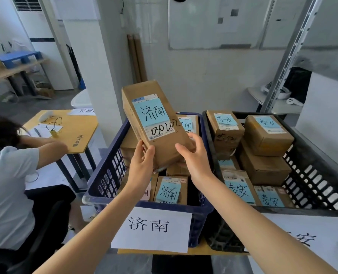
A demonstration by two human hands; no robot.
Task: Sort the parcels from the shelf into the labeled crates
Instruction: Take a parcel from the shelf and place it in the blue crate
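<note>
Head view: above the blue crate, your left hand gripped the near end of a tilted cardboard parcel. Your right hand clasped that same end from the right. The black crate stood just beside the blue one.

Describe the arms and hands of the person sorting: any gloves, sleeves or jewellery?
Nothing is worn in view: the left hand and right hand have no gloves, rings or wristbands, and no sleeves show up to the picture's edge.
</note>
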